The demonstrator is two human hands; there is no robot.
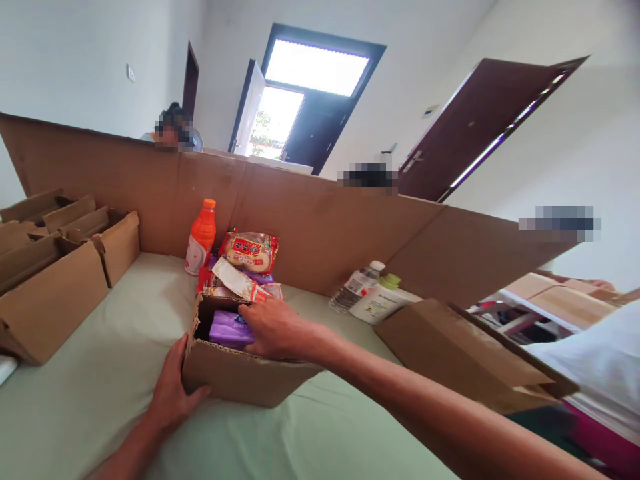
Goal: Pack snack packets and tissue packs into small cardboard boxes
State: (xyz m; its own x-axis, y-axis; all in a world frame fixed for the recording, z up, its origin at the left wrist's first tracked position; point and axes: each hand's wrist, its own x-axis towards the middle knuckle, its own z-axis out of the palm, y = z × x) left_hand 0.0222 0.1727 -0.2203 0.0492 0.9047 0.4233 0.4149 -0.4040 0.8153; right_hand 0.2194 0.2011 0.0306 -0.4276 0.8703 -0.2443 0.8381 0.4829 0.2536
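Note:
A small open cardboard box (pixel 250 377) stands on the green cloth in front of me. My left hand (pixel 173 387) grips its near left corner, thumb on the front and fingers along the side. Over the rim reaches my right hand (pixel 275 327), closed on a purple soft pack (pixel 225 328), likely tissues, inside the box; some fingertips are hidden. Just behind the box lie a red-and-clear snack packet (pixel 250 250) and a white-and-red wrapper (pixel 235 279), with more purple packaging partly covered beneath them. An orange drink bottle (pixel 203 233) stands behind to the left.
Several open cardboard boxes (pixel 55 293) sit at the left. A clear water bottle (pixel 357 287) and a white container with a green cap (pixel 380 303) lean at the right, beside another carton (pixel 445 347). A cardboard partition (pixel 300 220) crosses behind. A person's white clothing (pixel 595 353) shows at right.

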